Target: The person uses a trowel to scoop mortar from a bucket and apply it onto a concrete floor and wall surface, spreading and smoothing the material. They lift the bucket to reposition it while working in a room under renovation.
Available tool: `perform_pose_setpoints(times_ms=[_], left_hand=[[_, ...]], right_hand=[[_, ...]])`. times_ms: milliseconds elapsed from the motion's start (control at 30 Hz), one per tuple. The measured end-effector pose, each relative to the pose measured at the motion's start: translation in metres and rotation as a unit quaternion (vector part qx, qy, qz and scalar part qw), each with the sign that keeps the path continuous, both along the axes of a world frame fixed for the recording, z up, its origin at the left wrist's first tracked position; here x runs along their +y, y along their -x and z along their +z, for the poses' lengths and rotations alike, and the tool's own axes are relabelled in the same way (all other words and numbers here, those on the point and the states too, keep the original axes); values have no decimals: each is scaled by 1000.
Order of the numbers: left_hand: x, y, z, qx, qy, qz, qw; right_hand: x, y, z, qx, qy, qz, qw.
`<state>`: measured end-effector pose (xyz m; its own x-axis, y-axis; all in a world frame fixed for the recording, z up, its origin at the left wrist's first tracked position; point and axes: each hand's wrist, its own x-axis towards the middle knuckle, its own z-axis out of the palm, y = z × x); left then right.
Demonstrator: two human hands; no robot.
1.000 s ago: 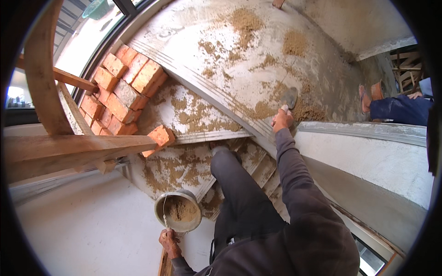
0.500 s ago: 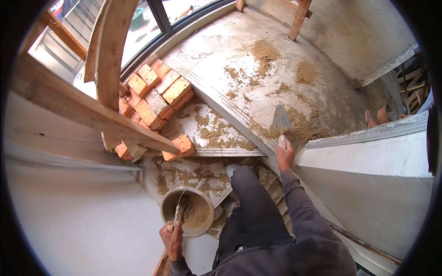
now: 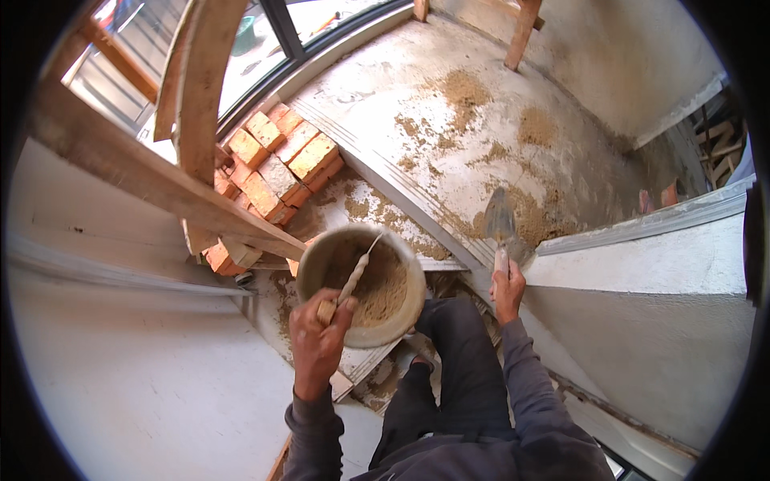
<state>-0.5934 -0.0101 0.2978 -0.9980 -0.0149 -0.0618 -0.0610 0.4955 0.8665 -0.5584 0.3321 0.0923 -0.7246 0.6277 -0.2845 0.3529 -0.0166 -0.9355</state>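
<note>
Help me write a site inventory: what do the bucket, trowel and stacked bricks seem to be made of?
Bucket: perhaps rubber or plastic, dull greyish, thick-rimmed; the look leaves it open.
Trowel: blade probably metal, thin, grey, faintly shiny; handle possibly wood, pale.
Stacked bricks: likely fired clay, mostly matte orange, rough-faced.

The left grip [image 3: 319, 338] encircles the pale wrapped handle [image 3: 354, 277] of a round grey-beige bucket [image 3: 415, 293] containing loose brown sandy material [image 3: 387, 298]. The right grip [image 3: 507, 293] encloses the handle of a pointed grey metal trowel [image 3: 499, 218], blade directed away from this grip. Stacked orange rectangular bricks [image 3: 281, 164] lie beyond the left grip, slightly leftward.
</note>
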Motion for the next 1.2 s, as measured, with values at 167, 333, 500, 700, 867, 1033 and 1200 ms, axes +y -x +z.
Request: perform_pose_setpoints(times_ms=[167, 333, 500, 700, 867, 1033, 1200], left_hand=[[47, 73, 9, 72, 13, -76, 994], [90, 156, 0, 50, -2, -108, 993], [144, 218, -1, 27, -34, -126, 991], [177, 268, 14, -8, -75, -99, 992], [181, 299, 20, -1, -193, -24, 981], [180, 325, 12, -4, -207, 20, 978], [181, 347, -9, 20, -120, 29, 992]], right_hand=[[17, 25, 23, -8, -48, -5, 999], [42, 63, 51, 15, -73, -29, 997], [67, 76, 69, -8, -97, -48, 994], [65, 64, 80, -86, -22, -54, 995], [45, 59, 76, -129, 65, -86, 986], [41, 106, 55, -100, 132, -119, 979], [69, 179, 11, -105, 57, -144, 982]])
